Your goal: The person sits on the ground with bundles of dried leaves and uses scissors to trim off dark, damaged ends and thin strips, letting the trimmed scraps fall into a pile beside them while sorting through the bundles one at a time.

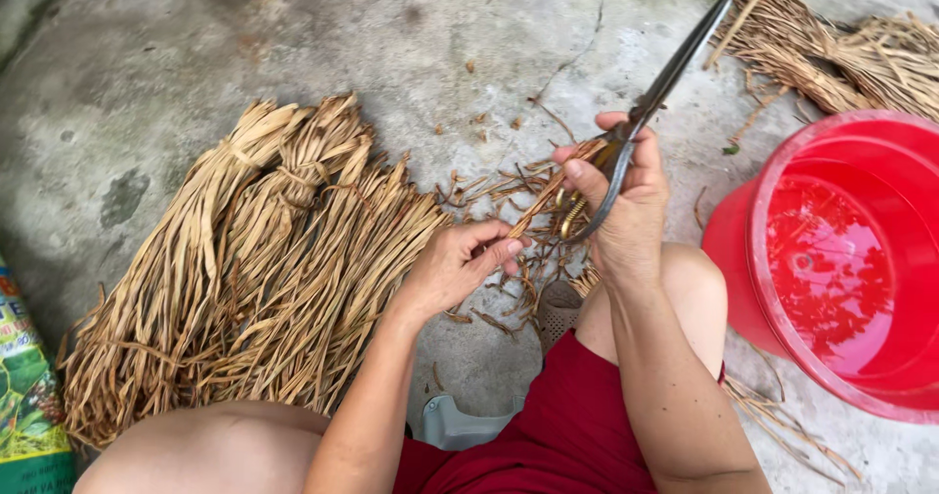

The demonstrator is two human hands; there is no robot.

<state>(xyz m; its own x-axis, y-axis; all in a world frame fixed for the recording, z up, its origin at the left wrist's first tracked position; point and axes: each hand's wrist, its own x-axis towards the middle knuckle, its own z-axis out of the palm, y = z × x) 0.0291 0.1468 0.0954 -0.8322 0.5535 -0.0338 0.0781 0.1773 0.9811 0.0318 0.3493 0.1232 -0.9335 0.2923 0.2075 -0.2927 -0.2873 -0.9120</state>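
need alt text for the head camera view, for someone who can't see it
A seated person's right hand holds long metal scissors to a dried plant strip pinched by the left hand. Bundles of dried strips lie left on the concrete floor; a red bucket with water stands right.

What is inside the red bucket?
The red bucket holds clear water; its red bottom shows through, with nothing else visible. The part beyond the picture's right edge cannot be seen.
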